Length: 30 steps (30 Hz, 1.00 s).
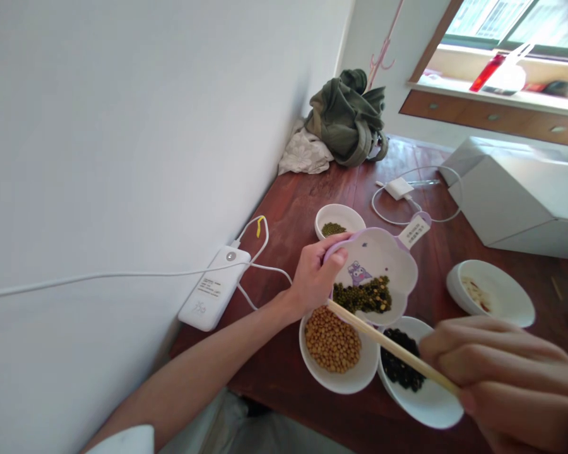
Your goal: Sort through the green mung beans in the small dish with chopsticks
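Note:
My left hand [316,272] grips the rim of a purple-edged, flower-shaped bowl [383,247] and holds it tilted above the table. Green mung beans [360,296], with some yellow and dark ones among them, lie along its lower side. In my right hand [506,378] are wooden chopsticks [397,352], their tips near the lower left edge of that bowl. Partly beneath it stand a white bowl [343,383] of soybeans [332,343] and a white bowl [438,413] of black beans [402,362]. Behind my left hand is a white bowl [355,217] holding mung beans.
A white bowl [511,293] with pale and reddish bits stands at the right. A white power bank [213,290] with cables leans by the left wall. Farther back are a green bag [348,116], a charger [399,188] and a large white box [525,195].

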{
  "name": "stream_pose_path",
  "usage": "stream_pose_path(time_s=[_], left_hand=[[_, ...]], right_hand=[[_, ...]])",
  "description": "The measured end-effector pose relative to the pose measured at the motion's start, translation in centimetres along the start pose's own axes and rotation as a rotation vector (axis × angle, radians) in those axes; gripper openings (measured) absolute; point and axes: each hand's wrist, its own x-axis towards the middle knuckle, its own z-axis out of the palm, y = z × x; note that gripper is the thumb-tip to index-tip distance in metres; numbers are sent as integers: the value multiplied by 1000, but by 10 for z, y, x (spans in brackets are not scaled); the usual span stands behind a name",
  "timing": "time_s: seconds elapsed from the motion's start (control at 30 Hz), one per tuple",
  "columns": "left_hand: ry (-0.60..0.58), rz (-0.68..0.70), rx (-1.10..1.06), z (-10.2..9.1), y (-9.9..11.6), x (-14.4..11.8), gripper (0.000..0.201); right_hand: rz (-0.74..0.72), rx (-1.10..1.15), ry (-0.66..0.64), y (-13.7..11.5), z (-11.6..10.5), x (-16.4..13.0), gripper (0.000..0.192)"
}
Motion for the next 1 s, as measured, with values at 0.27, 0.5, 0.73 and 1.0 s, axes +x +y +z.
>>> stream_pose_path(time_s=[0.27,0.5,0.73,1.0], left_hand=[[24,-1,15,2,3,0,48],[21,-33,-5,3,5,0,47],[36,37,37,3,3,1,45],[11,25,44,0,6,-1,49]], right_hand=[[-116,-354,-107,1,55,37,9],[-175,-259,-202,-13,69,38,13],[-91,-434,-117,-8,62,38,21],[34,26,-176,-17,40,38,39]])
